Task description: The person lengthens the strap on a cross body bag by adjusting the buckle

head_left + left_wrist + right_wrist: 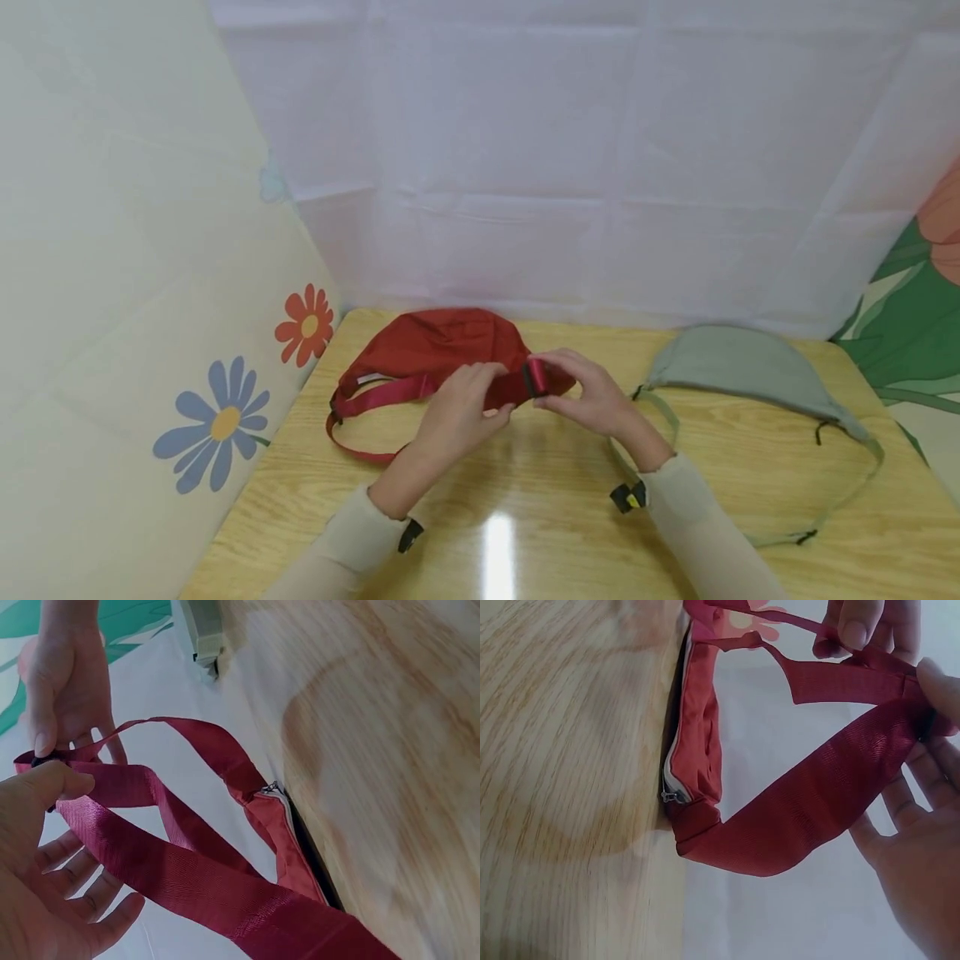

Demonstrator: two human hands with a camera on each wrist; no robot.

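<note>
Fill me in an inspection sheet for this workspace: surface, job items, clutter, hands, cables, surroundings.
Surface: wood-grain table, a bright glare patch near the front.
Job items: red bag toward the back left; its red strap partly raised, with a black fitting.
Clutter: grey-green bag to the right, not held.
Hands: left hand pinches the red strap; right hand grips it at the fitting.
Cables: nothing seen.
Surroundings: creased white sheet behind, flower-print panel left.
</note>
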